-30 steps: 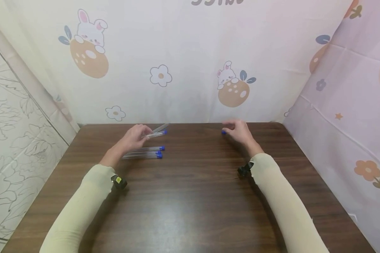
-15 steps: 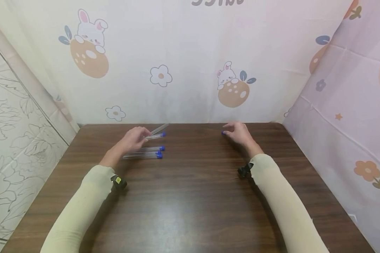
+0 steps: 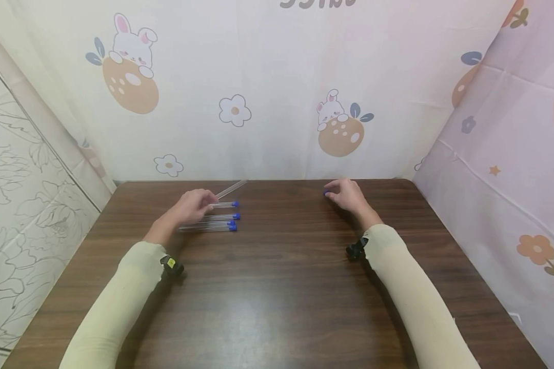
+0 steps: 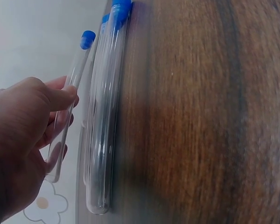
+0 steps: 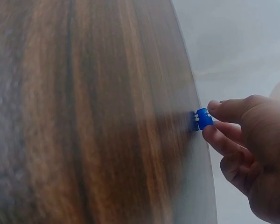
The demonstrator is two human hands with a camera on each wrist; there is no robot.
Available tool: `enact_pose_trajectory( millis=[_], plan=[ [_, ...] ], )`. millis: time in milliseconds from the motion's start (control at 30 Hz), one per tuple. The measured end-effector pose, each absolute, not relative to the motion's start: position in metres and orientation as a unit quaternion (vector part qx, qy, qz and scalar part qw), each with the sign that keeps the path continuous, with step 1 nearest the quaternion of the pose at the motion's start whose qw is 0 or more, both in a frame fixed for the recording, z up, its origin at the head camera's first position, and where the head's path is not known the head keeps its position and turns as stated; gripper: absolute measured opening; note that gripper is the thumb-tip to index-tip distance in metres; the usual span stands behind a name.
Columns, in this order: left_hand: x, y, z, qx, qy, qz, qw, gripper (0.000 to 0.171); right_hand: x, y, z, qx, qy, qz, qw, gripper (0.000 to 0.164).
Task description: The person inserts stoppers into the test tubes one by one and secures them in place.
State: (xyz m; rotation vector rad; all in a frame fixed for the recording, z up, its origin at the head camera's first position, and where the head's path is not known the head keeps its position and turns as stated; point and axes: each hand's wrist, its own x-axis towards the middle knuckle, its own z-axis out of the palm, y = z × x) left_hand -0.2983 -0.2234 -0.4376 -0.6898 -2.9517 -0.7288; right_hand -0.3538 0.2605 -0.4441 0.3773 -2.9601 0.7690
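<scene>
My left hand (image 3: 191, 206) pinches a clear test tube (image 4: 77, 65) with a blue cap, low over the table's left side. In the left wrist view, the thumb and fingers wrap its lower part. Several similar blue-capped tubes (image 4: 105, 116) lie side by side just nearer than the held one. Behind it, a clear tube (image 3: 232, 189) slants toward the back edge; its near end is hidden by the hand. Far to the right, my right hand (image 3: 348, 197) pinches a small blue cap (image 5: 204, 119) between thumb and finger, close to the tabletop.
The brown wooden table (image 3: 277, 287) ends at the back against a printed curtain (image 3: 277, 102). More curtain hangs along the right side, and a panel with line-drawn flowers (image 3: 18, 179) stands on the left. Each wrist carries a small black camera (image 3: 357, 248).
My left hand has lowered the capped tube toward me, nearer to the row of tubes. The right hand has stayed almost in place at the blue cap.
</scene>
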Motion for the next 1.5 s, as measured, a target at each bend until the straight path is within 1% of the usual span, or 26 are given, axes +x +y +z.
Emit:
enact_pose_trajectory(
  millis=[267,733,1233,1500],
  plan=[
    [-0.2978,-0.2233,-0.44,-0.197,-0.95,-0.241,-0.015,0.02,-0.3544,0.2599,-0.4449,0.114,-0.964,0.24,0.022,0.027],
    [-0.2984,-0.225,-0.4453,-0.195,-0.95,-0.241,-0.043,0.015,-0.3545,0.2605,-0.4471,0.102,-0.966,0.236,0.015,0.022],
    [-0.2991,-0.2243,-0.4449,-0.172,-0.952,-0.241,-0.081,0.018,-0.3549,0.26,-0.4475,0.101,-0.969,0.224,0.013,0.021],
    [-0.302,-0.224,-0.4466,-0.182,-0.952,-0.234,-0.074,0.018,-0.3542,0.2621,-0.4486,0.101,-0.971,0.217,0.013,0.023]
  ],
)
